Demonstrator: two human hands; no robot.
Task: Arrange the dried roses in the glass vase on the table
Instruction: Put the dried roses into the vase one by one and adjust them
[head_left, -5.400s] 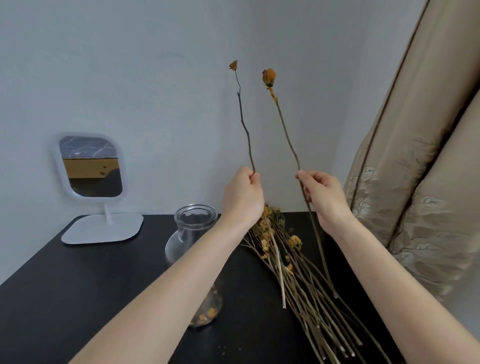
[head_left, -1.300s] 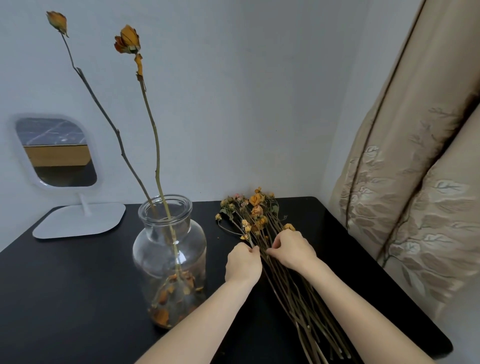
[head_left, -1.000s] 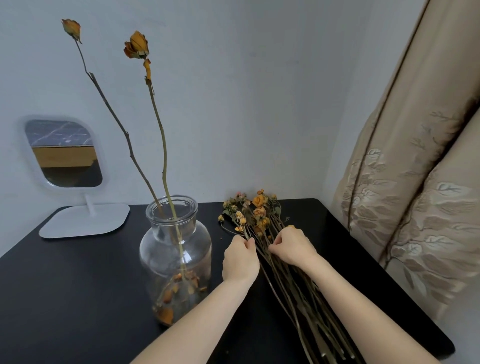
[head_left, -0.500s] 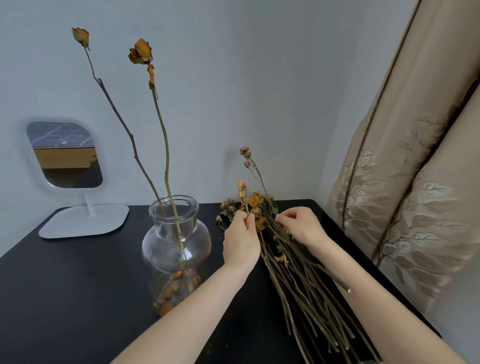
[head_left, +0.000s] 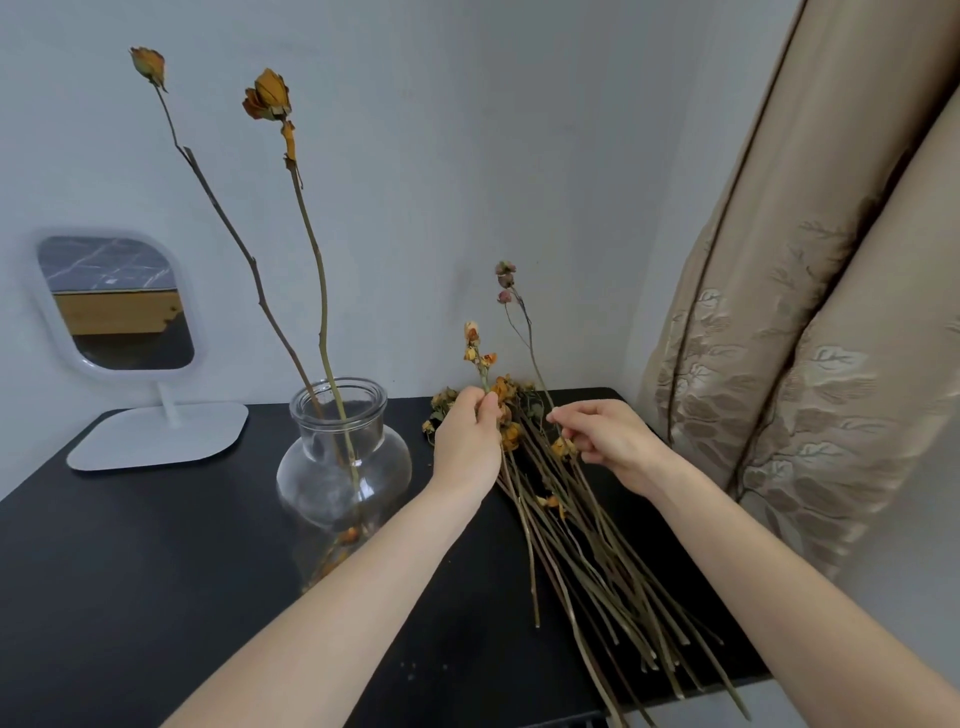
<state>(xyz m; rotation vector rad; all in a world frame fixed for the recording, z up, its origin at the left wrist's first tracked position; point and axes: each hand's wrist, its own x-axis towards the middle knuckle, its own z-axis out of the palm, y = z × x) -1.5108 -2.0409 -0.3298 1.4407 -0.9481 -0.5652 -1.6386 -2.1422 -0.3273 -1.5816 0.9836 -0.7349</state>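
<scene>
Left hand pinches a thin yellow-budded stem, right hand a wiry pink-budded stem, beside the bulbous glass vase.

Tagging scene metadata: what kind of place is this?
Likely a home room, perhaps a bedroom: a vanity mirror on a black table in a wall corner, with an embroidered beige curtain beside it.

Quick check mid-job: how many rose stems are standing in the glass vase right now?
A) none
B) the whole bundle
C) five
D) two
D: two long stems stand in the glass vase, while the bundle lies on the table beside it, with the left hand and right hand each pinching a stem from it.
</scene>
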